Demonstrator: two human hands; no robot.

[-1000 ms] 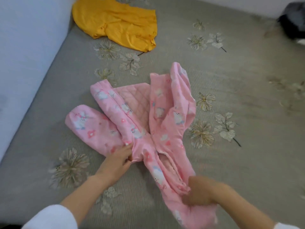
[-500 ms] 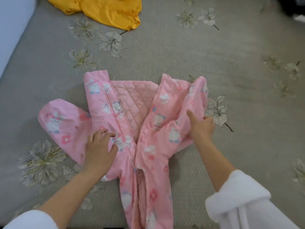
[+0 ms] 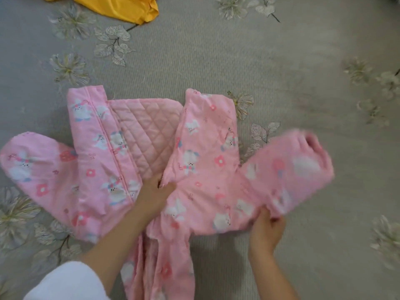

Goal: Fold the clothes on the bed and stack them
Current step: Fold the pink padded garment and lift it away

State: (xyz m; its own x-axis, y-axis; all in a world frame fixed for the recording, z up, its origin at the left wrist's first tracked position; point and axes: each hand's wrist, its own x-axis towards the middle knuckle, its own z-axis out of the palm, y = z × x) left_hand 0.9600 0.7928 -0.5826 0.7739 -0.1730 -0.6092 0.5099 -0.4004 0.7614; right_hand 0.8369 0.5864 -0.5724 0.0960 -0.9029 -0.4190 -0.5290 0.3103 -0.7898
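Grip first: my right hand [image 3: 267,228] has its fingers curled into a pinch on the pink sleepsuit [image 3: 201,161], at the root of the right-side sleeve [image 3: 287,167]. My left hand [image 3: 154,192] sits at the suit's middle, by the foot of the zip [image 3: 160,182]. Its fingertips slip under the front panel's edge, so I cannot tell whether they hold cloth or merely press. The suit lies front-open on the bed [image 3: 259,68], with quilted lining [image 3: 147,135] showing between the two panels and both sleeves spread outward. I judge this the spreading-out step, before any fold, and nothing is stacked. Next I would want that sleeve laid flat, then brought in across the body, with the left hand pinning the middle so the padded cloth does not drag. The sleeve is blurred, so its cuff is unclear, and the suit's legs run off the near edge of view. Beyond the suit, far to the left, a yellow garment [image 3: 121,7] is cut off by the frame.
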